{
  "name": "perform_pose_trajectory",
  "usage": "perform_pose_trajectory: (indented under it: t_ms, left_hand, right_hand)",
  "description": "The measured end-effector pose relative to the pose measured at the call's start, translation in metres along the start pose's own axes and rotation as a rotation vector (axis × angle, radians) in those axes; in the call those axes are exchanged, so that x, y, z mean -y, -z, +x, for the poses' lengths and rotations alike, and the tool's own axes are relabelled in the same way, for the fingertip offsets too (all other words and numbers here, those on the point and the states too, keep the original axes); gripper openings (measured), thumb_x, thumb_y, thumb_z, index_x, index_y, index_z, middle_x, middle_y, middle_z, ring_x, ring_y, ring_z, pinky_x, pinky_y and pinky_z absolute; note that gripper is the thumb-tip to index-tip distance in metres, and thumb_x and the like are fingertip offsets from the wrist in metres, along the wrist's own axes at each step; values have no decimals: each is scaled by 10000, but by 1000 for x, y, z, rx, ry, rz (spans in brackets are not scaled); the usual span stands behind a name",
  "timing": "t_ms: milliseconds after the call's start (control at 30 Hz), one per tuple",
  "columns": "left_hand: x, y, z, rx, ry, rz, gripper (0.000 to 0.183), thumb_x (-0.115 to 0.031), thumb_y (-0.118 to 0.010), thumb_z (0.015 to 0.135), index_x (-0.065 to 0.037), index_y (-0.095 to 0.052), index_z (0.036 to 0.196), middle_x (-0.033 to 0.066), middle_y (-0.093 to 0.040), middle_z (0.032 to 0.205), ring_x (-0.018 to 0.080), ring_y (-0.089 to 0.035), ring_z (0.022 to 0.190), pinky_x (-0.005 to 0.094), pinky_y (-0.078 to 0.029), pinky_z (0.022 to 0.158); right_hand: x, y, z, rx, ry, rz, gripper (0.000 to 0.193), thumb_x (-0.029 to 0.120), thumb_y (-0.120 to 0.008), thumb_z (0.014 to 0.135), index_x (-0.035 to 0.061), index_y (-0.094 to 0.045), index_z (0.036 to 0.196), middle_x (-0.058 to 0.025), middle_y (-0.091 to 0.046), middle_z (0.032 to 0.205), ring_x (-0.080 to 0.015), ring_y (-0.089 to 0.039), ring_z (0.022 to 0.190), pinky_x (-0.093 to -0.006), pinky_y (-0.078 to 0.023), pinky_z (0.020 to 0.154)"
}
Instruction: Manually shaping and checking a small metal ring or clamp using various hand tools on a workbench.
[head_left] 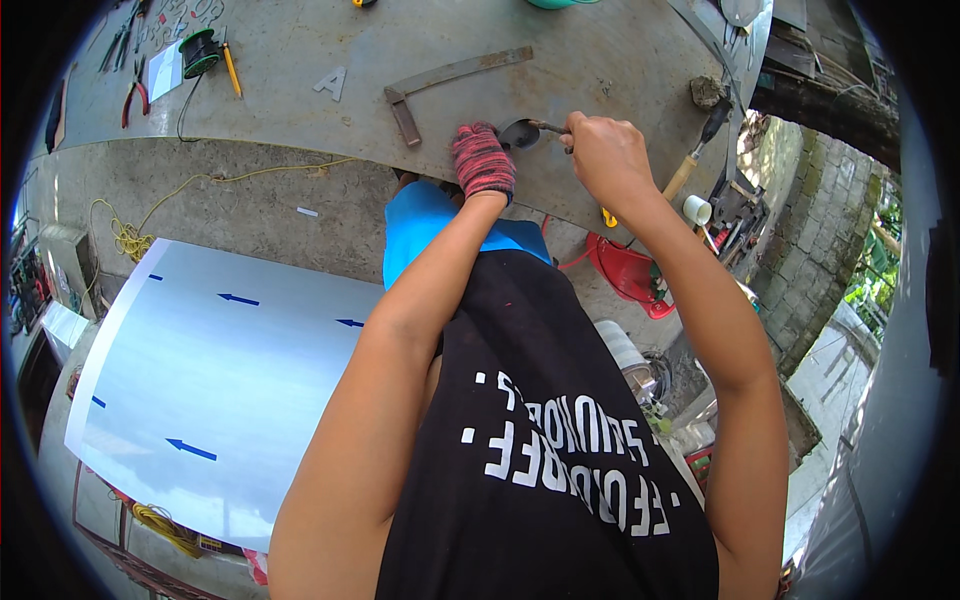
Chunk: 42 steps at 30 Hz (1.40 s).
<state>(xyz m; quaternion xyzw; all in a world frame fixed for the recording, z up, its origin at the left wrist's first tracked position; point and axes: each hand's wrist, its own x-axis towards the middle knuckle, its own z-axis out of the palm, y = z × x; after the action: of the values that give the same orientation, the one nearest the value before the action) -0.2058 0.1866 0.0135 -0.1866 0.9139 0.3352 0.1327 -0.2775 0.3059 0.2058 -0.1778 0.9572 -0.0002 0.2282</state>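
My left hand (483,160) wears a red-and-black knit glove and is closed near the front edge of a metal table (300,110). It is right beside the dark round bowl of a small metal ladle (520,134); whatever its fingers hold is hidden. The ladle's thin handle runs rightward into my bare right hand (608,152), whose fingers are wrapped round it. Just left of the glove lies a rusty metal square (455,68), its short arm pointing toward me. Farther left is a flat grey letter-shaped cutout (332,84).
Red-handled pliers (136,95), a spool of dark wire (200,53) and a yellow pencil (232,70) lie at the far left. A wooden-handled tool (682,177) lies at the table's right edge, with a red plastic chair (625,270) below. A large pale sheet with blue arrows (230,370) stands behind left.
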Motion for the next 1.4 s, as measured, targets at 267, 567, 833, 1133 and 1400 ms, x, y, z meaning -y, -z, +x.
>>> perform_pose_trajectory:
  t_ms: [267,567,833,1133,1400]
  left_hand:
    - [5,-11,-4,-44,10,-8,321,-152,-746,816,-70,-618,1098,206,-585,1124,404,-588,1064,495,-484,932]
    - [19,0,16,-69,-173,74,181,-74,-624,838,-107,-655,1013,174,-612,1039,377,-604,1022,496,-498,877]
    - [19,24,31,30,-396,198,190,-130,-681,831,-106,-675,1019,155,-631,1018,362,-633,985,490,-504,854]
    - [7,26,19,68,-182,138,313,-297,-735,851,-67,-675,1054,173,-625,1059,372,-635,1014,493,-516,866]
    - [13,17,19,35,-178,103,259,-238,-679,874,-76,-672,1076,181,-622,1073,377,-637,1017,500,-529,852]
  right_hand:
    - [-4,-5,-2,15,9,-23,150,197,-631,964,56,-680,959,-129,-718,811,-329,-709,802,-454,-532,725]
    - [-4,-1,-1,7,76,-58,146,197,-628,969,61,-679,953,-110,-710,809,-316,-695,782,-445,-502,759]
    - [-2,3,-6,-30,105,11,110,142,-645,932,40,-687,940,-153,-715,833,-345,-702,803,-452,-521,762]
    - [3,-3,-11,18,-47,81,128,140,-634,935,35,-698,972,-185,-731,870,-373,-714,824,-471,-552,737]
    - [4,-8,-21,48,-120,99,172,195,-623,970,47,-685,1034,-164,-731,875,-367,-713,825,-474,-545,747]
